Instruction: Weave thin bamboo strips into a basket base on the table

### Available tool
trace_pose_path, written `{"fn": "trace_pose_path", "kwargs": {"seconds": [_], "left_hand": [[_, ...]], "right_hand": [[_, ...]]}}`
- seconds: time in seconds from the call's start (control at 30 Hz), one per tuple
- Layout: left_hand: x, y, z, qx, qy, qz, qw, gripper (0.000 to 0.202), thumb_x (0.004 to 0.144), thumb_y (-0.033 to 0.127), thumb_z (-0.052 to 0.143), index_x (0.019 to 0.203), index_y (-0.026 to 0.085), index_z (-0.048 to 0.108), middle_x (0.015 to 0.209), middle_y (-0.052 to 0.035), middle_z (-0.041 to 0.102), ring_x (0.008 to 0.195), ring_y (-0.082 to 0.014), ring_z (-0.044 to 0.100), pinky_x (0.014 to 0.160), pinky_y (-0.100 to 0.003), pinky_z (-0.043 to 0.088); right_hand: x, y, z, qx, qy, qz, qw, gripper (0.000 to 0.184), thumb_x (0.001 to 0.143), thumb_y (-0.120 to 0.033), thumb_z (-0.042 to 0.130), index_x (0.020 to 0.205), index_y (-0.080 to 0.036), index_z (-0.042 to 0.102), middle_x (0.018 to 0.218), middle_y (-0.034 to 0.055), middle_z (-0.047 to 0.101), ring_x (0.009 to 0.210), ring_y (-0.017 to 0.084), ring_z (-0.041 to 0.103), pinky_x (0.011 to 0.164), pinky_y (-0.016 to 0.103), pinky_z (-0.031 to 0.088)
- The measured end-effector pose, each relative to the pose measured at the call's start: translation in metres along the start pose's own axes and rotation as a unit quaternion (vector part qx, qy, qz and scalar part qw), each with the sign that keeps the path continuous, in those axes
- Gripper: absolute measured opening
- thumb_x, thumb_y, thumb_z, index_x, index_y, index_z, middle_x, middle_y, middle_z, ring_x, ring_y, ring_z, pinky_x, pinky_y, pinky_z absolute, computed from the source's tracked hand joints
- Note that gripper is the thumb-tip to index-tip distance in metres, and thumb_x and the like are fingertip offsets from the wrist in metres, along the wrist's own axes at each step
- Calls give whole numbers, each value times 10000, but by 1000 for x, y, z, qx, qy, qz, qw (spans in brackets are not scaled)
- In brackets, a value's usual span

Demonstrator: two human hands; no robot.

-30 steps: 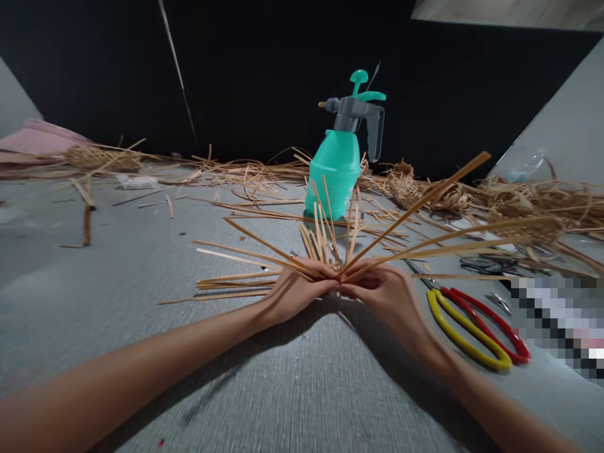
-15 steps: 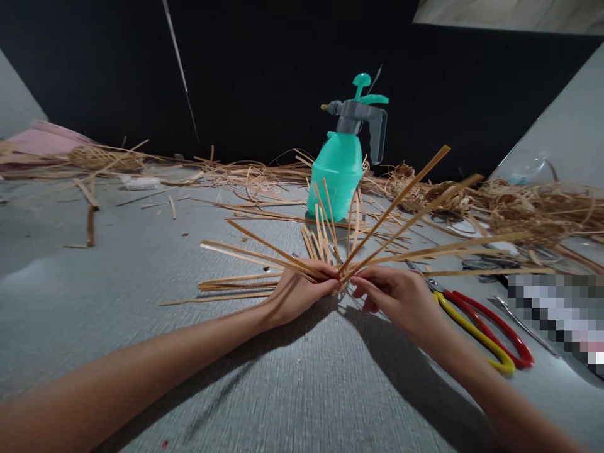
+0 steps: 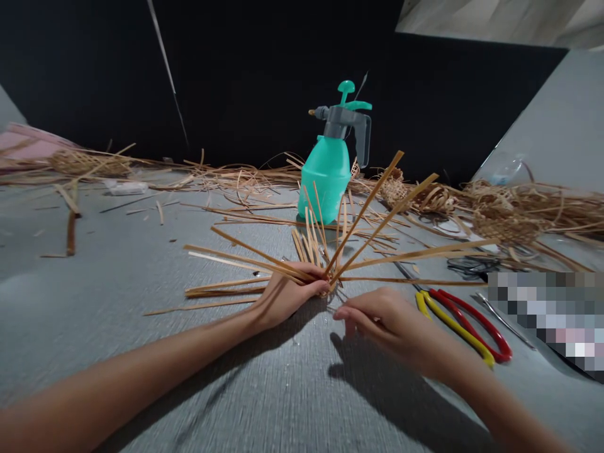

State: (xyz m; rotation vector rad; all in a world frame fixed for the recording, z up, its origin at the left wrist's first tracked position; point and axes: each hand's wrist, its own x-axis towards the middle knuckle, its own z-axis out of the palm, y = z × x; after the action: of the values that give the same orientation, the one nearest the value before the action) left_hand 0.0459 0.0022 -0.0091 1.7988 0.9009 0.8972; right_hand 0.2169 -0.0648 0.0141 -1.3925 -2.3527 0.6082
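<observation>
A bundle of bamboo-like strips (image 3: 363, 217) fans out in several directions from a small woven centre just above the table. My left hand (image 3: 295, 289) is closed around this centre, with thumb and fingers pinching the crossing strips. To the right and nearer me, my right hand (image 3: 377, 318) stands apart from the weave. Its thumb and forefinger are pinched together, and a faint thin strand seems to run from the woven centre to these fingertips. Long strip ends pass over and beneath my left hand. My left palm hides part of the weave.
A green spray bottle (image 3: 324, 179) stands behind the weave. Red-and-yellow handled scissors (image 3: 467, 321) lie to the right, beside a thin metal tool (image 3: 504, 319) and a blurred-out object (image 3: 552, 321). Loose strips and woven pieces (image 3: 507, 217) line the table's back.
My right hand has drawn away from the woven centre, toward me, with fingertips pinched. My left hand keeps its hold on the strips. The whole view has shifted slightly.
</observation>
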Motion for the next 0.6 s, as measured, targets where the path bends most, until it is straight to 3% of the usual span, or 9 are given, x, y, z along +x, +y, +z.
{"fn": "trace_pose_path", "kwargs": {"seconds": [0.13, 0.23, 0.37, 0.43, 0.5, 0.6], "left_hand": [[1, -3, 0, -8, -12, -3, 1000, 117, 718, 217, 620, 772, 139, 689, 750, -45, 693, 688, -158, 613, 633, -242, 483], [1, -3, 0, -2, -11, 11, 1000, 105, 720, 206, 619, 769, 146, 689, 756, -42, 692, 699, -155, 612, 647, -239, 478], [-1, -2, 0, -11, -3, 9, 1000, 103, 729, 212, 600, 753, 150, 679, 728, -35, 681, 689, -154, 607, 625, -237, 473], [-2, -1, 1, -12, -2, 3, 1000, 102, 728, 216, 599, 745, 153, 678, 723, -30, 679, 683, -152, 606, 629, -240, 475], [-1, -1, 1, -8, 1, -4, 1000, 98, 720, 222, 612, 746, 155, 679, 725, -27, 681, 674, -152, 606, 629, -242, 478], [-1, -2, 1, -3, 13, -11, 1000, 98, 708, 221, 633, 763, 158, 684, 745, -27, 688, 692, -157, 613, 648, -244, 480]], "right_hand": [[-2, -3, -1, 13, -2, -12, 1000, 450, 916, -415, 385, 596, -185, 604, 490, -19, 532, 449, 81, 449, 487, 214, 322], [-5, -6, -2, 74, 1, -21, 997, 314, 924, -338, 380, 880, -219, 667, 510, -37, 560, 445, 79, 467, 487, 191, 355], [-7, -11, -1, 99, 7, -47, 994, 356, 900, -186, 384, 1207, -283, 534, 625, -40, 638, 483, 84, 511, 528, 181, 403], [-6, -15, 1, 93, -5, -69, 993, 338, 887, -156, 397, 1150, -273, 575, 712, -24, 672, 505, 79, 530, 529, 179, 403], [-5, -18, 2, 67, -5, -95, 993, 240, 895, -210, 428, 930, -233, 664, 637, -17, 649, 472, 78, 507, 492, 186, 373], [-13, -16, -3, 5, 106, -122, 987, 349, 851, -383, 527, 565, -210, 628, 437, -13, 510, 410, 93, 424, 441, 230, 299]]}}
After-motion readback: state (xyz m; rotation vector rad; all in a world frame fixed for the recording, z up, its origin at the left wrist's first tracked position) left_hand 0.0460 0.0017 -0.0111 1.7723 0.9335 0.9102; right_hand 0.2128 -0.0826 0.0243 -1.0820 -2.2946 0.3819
